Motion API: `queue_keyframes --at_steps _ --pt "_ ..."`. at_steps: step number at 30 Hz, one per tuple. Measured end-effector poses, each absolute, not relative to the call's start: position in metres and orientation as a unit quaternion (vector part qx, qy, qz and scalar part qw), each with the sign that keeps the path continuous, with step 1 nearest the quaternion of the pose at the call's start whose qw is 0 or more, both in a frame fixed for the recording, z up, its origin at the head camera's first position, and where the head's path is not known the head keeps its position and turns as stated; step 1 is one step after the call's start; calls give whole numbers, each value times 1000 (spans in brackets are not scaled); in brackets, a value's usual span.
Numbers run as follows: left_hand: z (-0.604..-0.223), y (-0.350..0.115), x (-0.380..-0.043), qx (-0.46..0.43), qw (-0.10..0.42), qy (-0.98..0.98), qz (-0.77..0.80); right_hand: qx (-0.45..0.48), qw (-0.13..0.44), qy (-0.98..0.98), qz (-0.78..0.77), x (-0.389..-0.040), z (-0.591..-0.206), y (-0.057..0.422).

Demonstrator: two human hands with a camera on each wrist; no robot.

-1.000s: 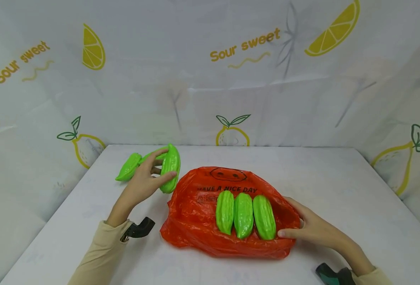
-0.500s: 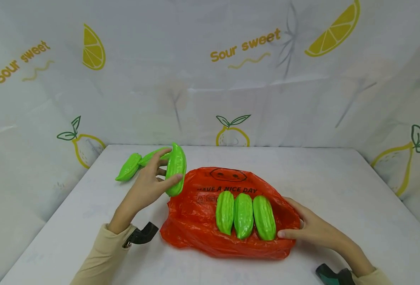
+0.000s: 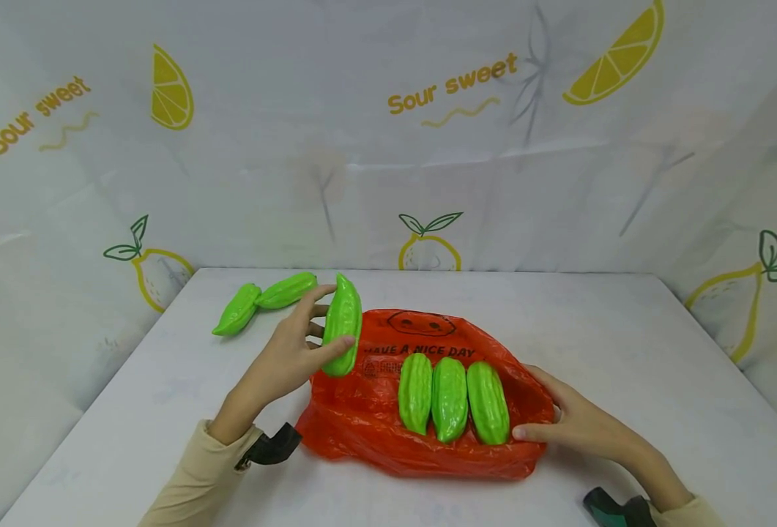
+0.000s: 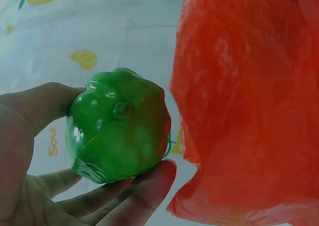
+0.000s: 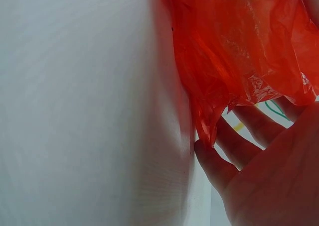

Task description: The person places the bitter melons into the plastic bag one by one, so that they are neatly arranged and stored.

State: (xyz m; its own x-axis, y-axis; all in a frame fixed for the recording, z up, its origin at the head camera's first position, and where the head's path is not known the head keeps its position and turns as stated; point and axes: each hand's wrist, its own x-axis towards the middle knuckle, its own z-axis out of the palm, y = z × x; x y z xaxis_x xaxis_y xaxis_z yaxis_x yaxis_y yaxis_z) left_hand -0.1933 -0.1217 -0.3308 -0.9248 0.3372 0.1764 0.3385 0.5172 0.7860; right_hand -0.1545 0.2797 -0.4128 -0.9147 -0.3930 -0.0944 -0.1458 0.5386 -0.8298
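My left hand (image 3: 285, 362) holds a bright green bitter melon (image 3: 343, 326) upright between thumb and fingers, over the left side of a red plastic bag (image 3: 368, 421). In the left wrist view, that bitter melon (image 4: 119, 129) is seen end-on, beside the red bag (image 4: 249, 106). Three more bitter melons (image 3: 450, 400) lie side by side in the bag's mouth. At the bag's right end, my right hand (image 3: 589, 421) grips the edge, thumb by the rightmost bitter melon and fingers behind the plastic. The right wrist view shows fingertips (image 5: 207, 149) against the crumpled bag (image 5: 239, 42).
Two loose bitter melons, one (image 3: 237, 309) and another (image 3: 287, 290), lie end to end at the table's far left. Behind the white table (image 3: 599, 322) hangs a white curtain (image 3: 362, 176) printed with lemons. Both wrists carry dark camera mounts.
My left hand has moved right and slightly toward me with its bitter melon, now overlapping the bag and uncovering the loose one behind it. The right hand and bag stay in place.
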Motion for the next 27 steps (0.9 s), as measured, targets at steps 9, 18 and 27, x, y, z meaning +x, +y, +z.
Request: queue_keyframes --at_steps 9,18,27 --pt "-335 -112 -188 -206 -26 -868 -451 -159 135 864 -458 -155 -413 280" --pt "-344 -104 -187 -219 -49 -867 -444 -159 135 865 -457 -155 -414 280" --pt "-351 -101 -188 -202 -49 -897 -390 -160 135 864 -459 -154 -413 280"
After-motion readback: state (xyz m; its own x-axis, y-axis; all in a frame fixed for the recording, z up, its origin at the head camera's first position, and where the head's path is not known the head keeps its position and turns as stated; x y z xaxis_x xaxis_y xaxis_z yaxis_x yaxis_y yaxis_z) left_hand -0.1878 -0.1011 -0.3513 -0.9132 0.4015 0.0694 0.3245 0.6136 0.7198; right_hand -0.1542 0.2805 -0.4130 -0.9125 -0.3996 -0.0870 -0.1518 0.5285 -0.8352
